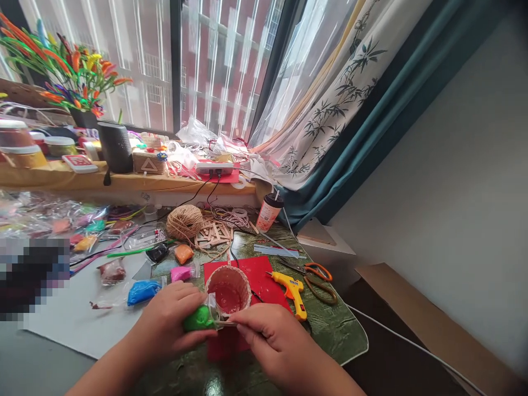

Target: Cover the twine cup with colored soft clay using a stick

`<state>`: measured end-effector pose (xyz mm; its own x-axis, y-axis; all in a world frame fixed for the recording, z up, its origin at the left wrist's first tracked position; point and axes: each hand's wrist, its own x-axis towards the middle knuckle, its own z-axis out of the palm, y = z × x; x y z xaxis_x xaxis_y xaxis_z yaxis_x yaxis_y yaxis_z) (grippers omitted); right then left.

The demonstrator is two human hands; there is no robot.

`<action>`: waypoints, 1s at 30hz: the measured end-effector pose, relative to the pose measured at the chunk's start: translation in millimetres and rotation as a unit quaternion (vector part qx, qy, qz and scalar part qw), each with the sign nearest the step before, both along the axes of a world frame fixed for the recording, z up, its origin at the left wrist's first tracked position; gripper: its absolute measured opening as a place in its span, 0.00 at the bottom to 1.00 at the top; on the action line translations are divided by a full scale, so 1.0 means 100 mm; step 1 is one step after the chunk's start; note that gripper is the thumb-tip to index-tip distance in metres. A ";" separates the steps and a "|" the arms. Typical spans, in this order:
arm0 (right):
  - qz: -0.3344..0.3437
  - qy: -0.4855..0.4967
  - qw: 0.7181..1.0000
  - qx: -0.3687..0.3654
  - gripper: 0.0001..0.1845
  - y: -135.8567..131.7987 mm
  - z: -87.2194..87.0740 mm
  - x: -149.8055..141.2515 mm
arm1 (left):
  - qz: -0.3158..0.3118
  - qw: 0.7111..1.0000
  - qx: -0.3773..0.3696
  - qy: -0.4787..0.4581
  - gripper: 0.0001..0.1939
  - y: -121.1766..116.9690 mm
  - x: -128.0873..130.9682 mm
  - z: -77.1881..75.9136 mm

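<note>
My left hand (pixel 171 316) is closed around a small clear bag of bright green modelling clay (pixel 201 318). The bag's mouth points right, towards my right hand (pixel 268 335), whose thumb and forefinger pinch a thin pale stick (pixel 226 323) with its tip at the bag's opening. Just behind both hands stands a round woven basket (pixel 210 283) with a reddish inside, on a red sheet (pixel 262 275). Bags of pink clay (pixel 181 273), blue clay (pixel 143 292) and orange clay (pixel 183 253) lie beyond my left hand.
Right of the basket are a yellow glue gun (pixel 293 291) and orange-handled scissors (pixel 319 272). Further back are a twine ball (pixel 184 221), wooden sticks (pixel 214 232) and a lidded drink cup (pixel 269 213). A white board (pixel 78 324) lies left; a pixelated dark patch covers the left edge.
</note>
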<state>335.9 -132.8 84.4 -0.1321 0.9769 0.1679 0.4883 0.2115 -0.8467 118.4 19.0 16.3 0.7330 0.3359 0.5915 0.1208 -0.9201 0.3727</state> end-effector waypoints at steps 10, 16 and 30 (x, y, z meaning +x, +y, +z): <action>-0.052 0.374 0.887 -0.264 0.21 -0.08 -0.29 -0.12 | -0.040 0.999 0.007 -0.030 0.28 -0.05 0.00 0.06; -0.035 0.519 0.786 -0.333 0.21 -0.10 -0.38 -0.16 | -0.058 0.997 -0.043 -0.011 0.28 -0.09 0.02 0.13; 0.028 0.763 0.616 -0.193 0.13 -0.09 -0.75 -0.38 | 0.134 0.990 -0.048 -0.004 0.20 0.15 -0.07 0.03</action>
